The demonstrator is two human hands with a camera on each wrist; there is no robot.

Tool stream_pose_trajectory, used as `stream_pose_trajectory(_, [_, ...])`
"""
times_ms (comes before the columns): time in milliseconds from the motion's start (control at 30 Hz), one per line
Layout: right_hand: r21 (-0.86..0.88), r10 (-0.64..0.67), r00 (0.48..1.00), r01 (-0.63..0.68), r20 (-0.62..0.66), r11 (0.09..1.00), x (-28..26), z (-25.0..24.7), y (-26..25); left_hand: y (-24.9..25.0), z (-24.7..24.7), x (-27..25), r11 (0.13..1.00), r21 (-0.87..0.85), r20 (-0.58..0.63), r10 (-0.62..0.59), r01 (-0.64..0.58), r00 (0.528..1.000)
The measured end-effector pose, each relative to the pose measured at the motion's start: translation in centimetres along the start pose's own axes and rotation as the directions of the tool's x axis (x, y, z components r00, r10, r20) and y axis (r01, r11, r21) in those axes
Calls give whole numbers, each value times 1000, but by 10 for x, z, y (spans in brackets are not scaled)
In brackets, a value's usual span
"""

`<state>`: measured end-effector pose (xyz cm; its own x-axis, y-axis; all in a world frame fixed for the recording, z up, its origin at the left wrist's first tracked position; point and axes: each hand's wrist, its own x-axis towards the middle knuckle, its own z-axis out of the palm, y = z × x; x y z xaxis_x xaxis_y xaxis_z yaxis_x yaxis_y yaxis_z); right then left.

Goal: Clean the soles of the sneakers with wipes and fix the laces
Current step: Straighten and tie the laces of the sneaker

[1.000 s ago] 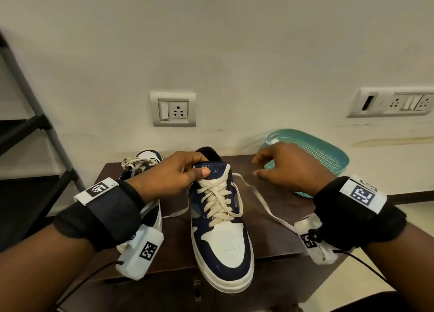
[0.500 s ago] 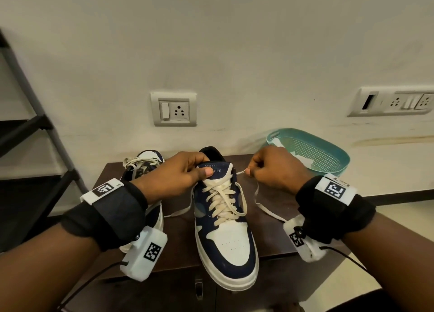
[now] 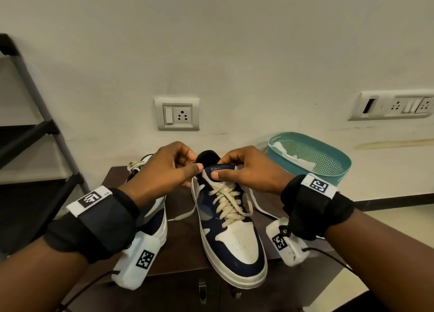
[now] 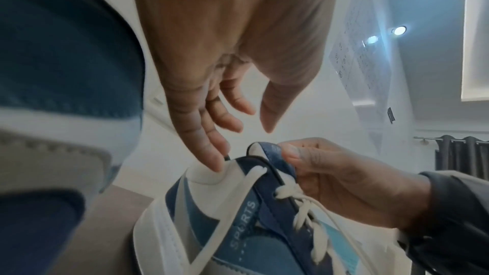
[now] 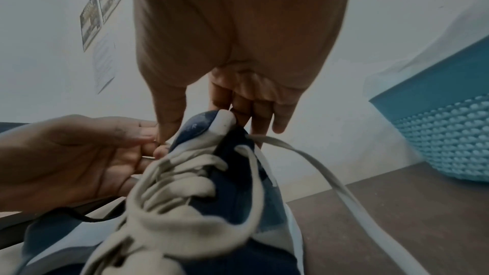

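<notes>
A navy and white sneaker with cream laces stands on the dark brown cabinet top, toe toward me. My right hand pinches its tongue, thumb on the front and fingers behind. My left hand hovers at the left of the collar, and in the left wrist view its fingers are nearly straight and touch the white collar edge, thumb apart. One loose lace end trails right, another left. The second sneaker stands at the left, mostly hidden by my left wrist.
A teal perforated basket with a white wipe in it sits at the back right against the wall. A black rack stands to the left. A wall socket is above the cabinet.
My right hand has let go of the right lace and moved left to the tongue. My left hand has slid off the tongue toward the collar's left side.
</notes>
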<state>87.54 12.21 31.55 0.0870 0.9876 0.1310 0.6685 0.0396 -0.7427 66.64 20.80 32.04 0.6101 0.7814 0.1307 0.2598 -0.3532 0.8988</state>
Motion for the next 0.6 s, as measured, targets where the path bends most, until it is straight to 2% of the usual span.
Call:
stream_pose_trajectory(67, [-23,-5,998,7,66,1000,5,3,-4,2,-3,-7,997,51,88,-66,62,994])
stream_pose_trajectory(167, [13,-5,988,3,157,1000,11,9,-8,4,0,-16,961,277,177,-74,22,981])
stream_pose_trajectory(233, [88,14,986,-29,165,996,13,10,-9,5,4,-18,944,330,166,-63,5,984])
stream_pose_trajectory(367, [227,86,992,-106,95,968,13,11,-8,8,11,-15,924,383,107,-35,-9,994])
stream_pose_trajectory(500, [246,66,996,-78,57,966,10,5,-2,9,14,-8,927,376,51,-28,7,998])
stream_pose_trajectory(600, [261,67,996,-81,61,962,6,-6,5,20,8,-7,908,416,39,21,-36,999])
